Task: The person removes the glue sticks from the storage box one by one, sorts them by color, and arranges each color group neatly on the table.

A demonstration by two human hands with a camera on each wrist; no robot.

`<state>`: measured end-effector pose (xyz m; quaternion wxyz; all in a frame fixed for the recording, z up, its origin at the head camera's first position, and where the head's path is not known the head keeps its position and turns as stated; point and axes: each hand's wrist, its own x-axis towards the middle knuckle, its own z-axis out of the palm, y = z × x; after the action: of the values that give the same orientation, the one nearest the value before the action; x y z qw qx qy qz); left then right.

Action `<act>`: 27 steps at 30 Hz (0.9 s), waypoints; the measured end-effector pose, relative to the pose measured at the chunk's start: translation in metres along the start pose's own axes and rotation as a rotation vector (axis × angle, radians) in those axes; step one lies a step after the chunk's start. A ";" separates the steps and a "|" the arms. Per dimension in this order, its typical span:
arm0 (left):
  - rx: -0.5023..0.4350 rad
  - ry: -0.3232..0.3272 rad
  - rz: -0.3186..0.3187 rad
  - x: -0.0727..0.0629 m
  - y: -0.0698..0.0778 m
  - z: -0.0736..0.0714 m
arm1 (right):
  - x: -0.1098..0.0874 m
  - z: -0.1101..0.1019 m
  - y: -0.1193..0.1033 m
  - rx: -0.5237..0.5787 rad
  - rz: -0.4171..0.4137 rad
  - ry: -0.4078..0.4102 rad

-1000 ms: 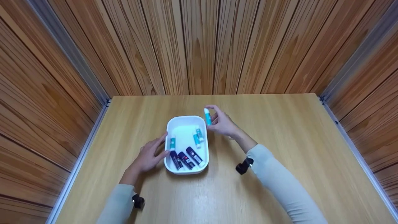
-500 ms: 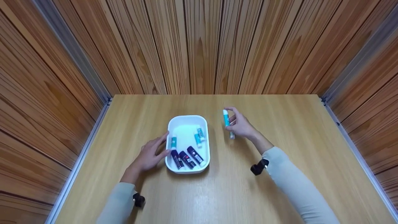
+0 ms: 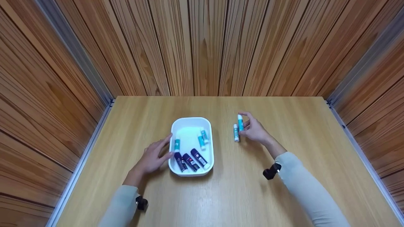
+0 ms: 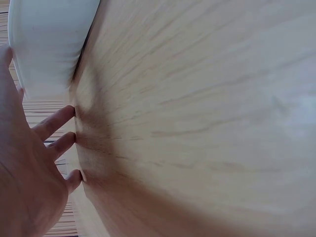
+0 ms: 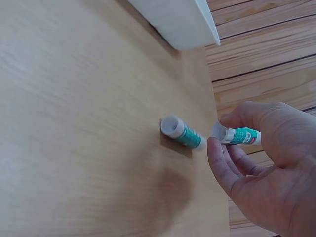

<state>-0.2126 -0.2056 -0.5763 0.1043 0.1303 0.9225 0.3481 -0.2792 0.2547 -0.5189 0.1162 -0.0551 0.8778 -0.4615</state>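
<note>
1. Head view: The right hand [image 3: 255, 130] pinches a teal stick [image 3: 240, 122] between its thumb and fingers. The stick is just above the table [image 3: 284, 119], and its white cap points away from the person. Just to the left of the pinch, a second teal stick [image 3: 235, 132] lies flat on the table. The two sticks are side by side and very close, but I cannot tell if they touch. Farther left of the pinch is a white tray [image 3: 191, 121]. In the tray lie three more teal sticks [image 3: 202, 140] and three dark sticks [image 3: 190, 161]. The left hand [image 3: 152, 157] lies flat on the table with its fingers spread out. Its fingertips touch the left side of the tray. It holds nothing.

2. Left wrist view: The left hand [image 4: 27, 173] is spread on the table [image 4: 207, 123]. Three fingertips press down on the wood. The white tray [image 4: 47, 42] is just past the fingers, right beside the hand.

3. Right wrist view: The right hand [image 5: 266, 163] holds the teal stick [image 5: 236, 135] with curled fingers and thumb. The second teal stick [image 5: 181, 132] lies on the table [image 5: 74, 123] just beside the held one, with its white end facing the camera. A corner of the white tray [image 5: 180, 22] is farther off, past the lying stick.
</note>
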 end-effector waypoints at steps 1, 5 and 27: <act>0.002 0.000 0.002 0.000 0.000 0.000 | 0.000 -0.001 0.002 -0.004 0.004 0.000; 0.001 0.002 0.004 0.000 0.000 0.001 | -0.001 -0.001 0.008 -0.017 0.020 0.001; -0.002 -0.012 -0.016 0.000 -0.002 0.001 | -0.002 0.003 0.026 0.013 0.114 -0.058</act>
<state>-0.2123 -0.2066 -0.5784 0.1130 0.1250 0.9225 0.3472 -0.2763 0.2675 -0.5418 0.1678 -0.0175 0.8728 -0.4580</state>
